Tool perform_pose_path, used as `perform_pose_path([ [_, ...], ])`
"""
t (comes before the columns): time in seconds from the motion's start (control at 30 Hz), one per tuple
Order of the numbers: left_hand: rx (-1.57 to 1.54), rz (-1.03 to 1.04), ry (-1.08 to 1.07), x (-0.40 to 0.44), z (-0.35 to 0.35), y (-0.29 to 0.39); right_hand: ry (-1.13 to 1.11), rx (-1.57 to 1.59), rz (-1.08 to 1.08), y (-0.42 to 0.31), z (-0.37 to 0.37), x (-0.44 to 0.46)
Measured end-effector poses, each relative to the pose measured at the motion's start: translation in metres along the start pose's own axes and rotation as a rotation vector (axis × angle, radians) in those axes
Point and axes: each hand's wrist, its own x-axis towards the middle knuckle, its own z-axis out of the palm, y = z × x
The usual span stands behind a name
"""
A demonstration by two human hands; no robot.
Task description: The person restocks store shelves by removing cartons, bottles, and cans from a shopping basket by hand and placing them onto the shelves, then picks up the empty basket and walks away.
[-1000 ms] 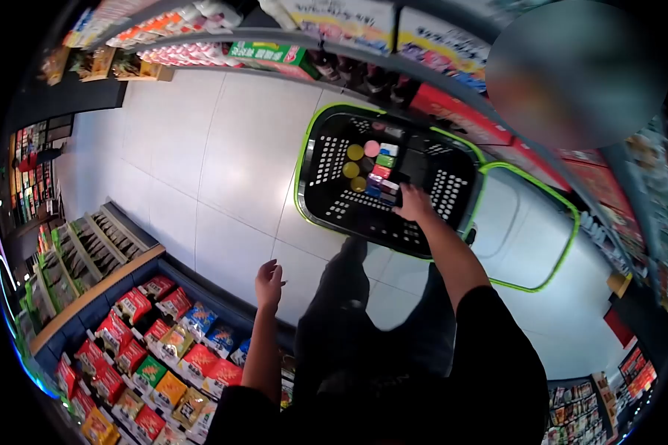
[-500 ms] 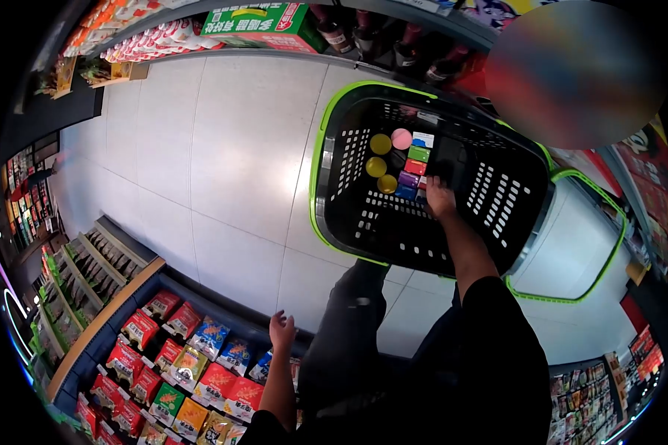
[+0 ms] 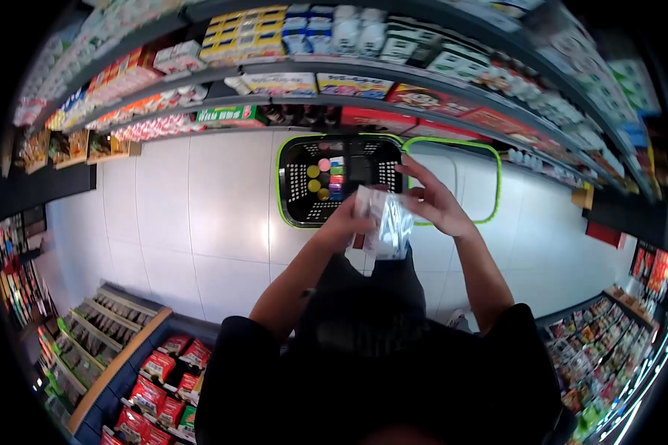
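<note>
My left hand (image 3: 346,222) is closed on the left edge of a shiny white and silver plastic packet (image 3: 392,231), raised in front of my body. My right hand (image 3: 436,204) is at the packet's right side with its fingers spread; whether its fingertips touch the plastic I cannot tell. Beyond both hands, a black shopping basket (image 3: 286,211) with a bright green rim stands on the floor. Inside it are several yellow round tops (image 3: 314,185), a pink round one (image 3: 324,165) and a row of small coloured boxes (image 3: 337,179). Part of the basket is hidden by the packet and my hands.
Stocked shelves (image 3: 349,67) curve across the far side, with boxes and bottles. The basket's green handle (image 3: 499,185) lies folded out to the right. A bin of red snack bags (image 3: 150,393) stands at lower left, another goods display (image 3: 601,348) at lower right. Pale floor tiles (image 3: 215,193) lie between.
My right hand has come up out of the basket. My left hand has moved from above the snack bags to the middle and now holds the packet. The view shows more shelving.
</note>
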Motion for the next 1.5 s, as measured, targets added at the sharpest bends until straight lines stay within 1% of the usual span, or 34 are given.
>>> perform_pose_path([
  [0.03, -0.168, 0.071, -0.033, 0.004, 0.034, 0.008, 0.188, 0.046, -0.008, -0.008, 0.007, -0.018],
  [0.1, -0.065, 0.058, 0.18, 0.015, 0.084, 0.023, 0.353, 0.056, 0.018, -0.017, 0.018, -0.054],
  [0.13, 0.005, 0.091, 0.2, 0.02, 0.112, 0.037, 0.349, -0.023, -0.079, -0.02, 0.021, -0.069],
  [0.17, 0.102, 0.204, 0.198, 0.035, 0.121, 0.033, 0.429, 0.147, 0.047, -0.036, 0.024, -0.08],
  [0.23, 0.158, 0.222, 0.154, 0.049, 0.145, 0.04, 0.461, 0.342, -0.008, -0.035, -0.002, -0.09],
  [0.3, -0.045, 0.139, 0.078, 0.058, 0.173, 0.053, 0.496, 0.386, -0.091, -0.045, -0.03, -0.099],
  [0.33, -0.019, 0.181, 0.079, 0.064, 0.185, 0.055, 0.512, 0.414, -0.134, -0.049, -0.042, -0.102],
  [0.37, 0.012, 0.17, 0.052, 0.066, 0.199, 0.062, 0.5, 0.368, -0.161, -0.053, -0.056, -0.107],
  [0.43, 0.037, 0.234, 0.031, 0.079, 0.217, 0.065, 0.473, 0.255, -0.223, -0.069, -0.091, -0.115],
  [0.47, 0.097, 0.243, 0.052, 0.082, 0.226, 0.067, 0.458, 0.236, -0.251, -0.079, -0.103, -0.121],
  [0.5, 0.032, 0.243, 0.049, 0.086, 0.227, 0.064, 0.324, 0.416, -0.304, -0.083, -0.117, -0.123],
  [0.57, -0.101, 0.274, 0.119, 0.092, 0.239, 0.055, 0.039, 0.769, -0.389, -0.09, -0.141, -0.126],
  [0.6, -0.213, 0.295, 0.037, 0.093, 0.237, 0.05, -0.032, 0.842, -0.427, -0.091, -0.149, -0.124],
  [0.63, -0.253, 0.313, 0.02, 0.095, 0.23, 0.044, -0.107, 0.911, -0.448, -0.098, -0.156, -0.122],
  [0.7, -0.336, 0.354, -0.011, 0.098, 0.222, 0.03, -0.096, 1.063, -0.381, -0.119, -0.163, -0.122],
  [0.73, -0.287, 0.394, 0.067, 0.097, 0.225, 0.025, 0.027, 1.098, -0.327, -0.124, -0.163, -0.123],
  [0.83, -0.202, 0.503, 0.025, 0.103, 0.228, 0.015, -0.169, 1.146, -0.313, -0.112, -0.18, -0.106],
  [0.87, -0.187, 0.513, 0.031, 0.102, 0.23, 0.013, -0.183, 1.139, -0.278, -0.103, -0.185, -0.101],
  [0.97, -0.291, 0.486, -0.025, 0.094, 0.227, 0.015, -0.298, 1.117, -0.261, -0.104, -0.18, -0.095],
  [1.0, -0.256, 0.49, -0.03, 0.091, 0.224, 0.017, -0.314, 1.146, -0.27, -0.111, -0.172, -0.097],
  [1.1, -0.158, 0.462, 0.092, 0.078, 0.216, 0.02, -0.36, 1.132, -0.311, -0.108, -0.152, -0.094],
  [1.13, -0.183, 0.471, 0.034, 0.073, 0.21, 0.02, -0.416, 1.122, -0.335, -0.105, -0.148, -0.089],
  [1.2, -0.227, 0.493, -0.086, 0.065, 0.198, 0.026, -0.266, 0.942, -0.297, -0.104, -0.135, -0.087],
  [1.23, -0.257, 0.494, -0.189, 0.061, 0.197, 0.031, -0.198, 0.848, -0.283, -0.106, -0.126, -0.084],
  [1.3, -0.301, 0.5, -0.406, 0.052, 0.193, 0.047, -0.066, 0.957, -0.238, -0.108, -0.102, -0.077],
  [1.33, -0.253, 0.487, -0.476, 0.048, 0.185, 0.056, 0.01, 0.885, -0.196, -0.102, -0.095, -0.069],
  [1.37, -0.309, 0.484, -0.441, 0.036, 0.178, 0.059, 0.09, 0.812, -0.158, -0.099, -0.089, -0.061],
  [1.4, -0.296, 0.462, -0.409, 0.023, 0.172, 0.068, 0.142, 0.653, -0.155, -0.11, -0.078, -0.055],
  [1.43, -0.286, 0.435, -0.375, 0.01, 0.165, 0.077, 0.243, 0.538, -0.232, -0.117, -0.069, -0.046],
  [1.5, -0.364, 0.369, -0.34, -0.011, 0.154, 0.097, 0.446, 0.304, -0.375, -0.134, -0.059, -0.022],
])
